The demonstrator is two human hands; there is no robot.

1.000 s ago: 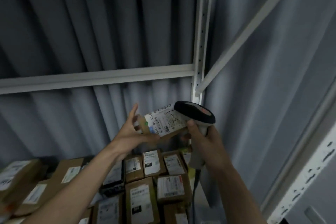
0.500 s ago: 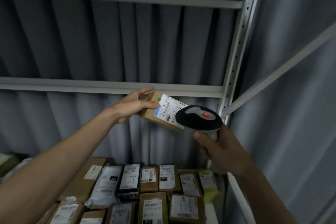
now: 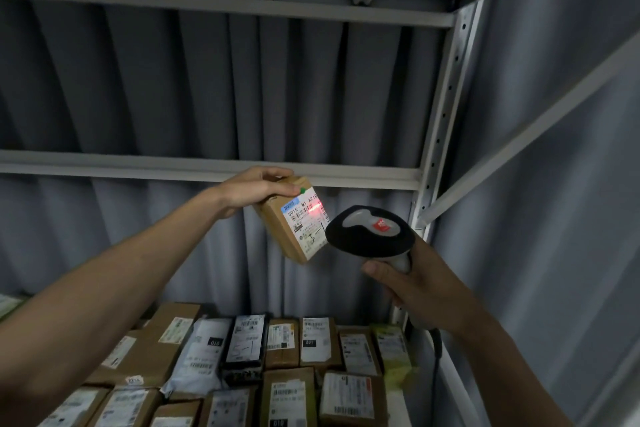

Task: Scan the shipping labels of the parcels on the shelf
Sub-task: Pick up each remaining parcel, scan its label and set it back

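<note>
Presently, findings as observed:
Left hand (image 3: pixel 258 188): fingers curled over the top edge of a small cardboard parcel (image 3: pixel 290 218), held raised and tilted before the middle shelf beam (image 3: pixel 173 166).
Shipping label (image 3: pixel 306 218): faces the scanner; red scan light falls on its upper right part.
Right hand (image 3: pixel 412 282): wrapped around the grip of a barcode scanner (image 3: pixel 370 230), at 3 o'clock of the parcel, just beside it.
Shelf below: labelled parcels (image 3: pixel 287 343) lie packed in rows at 6 o'clock.
</note>
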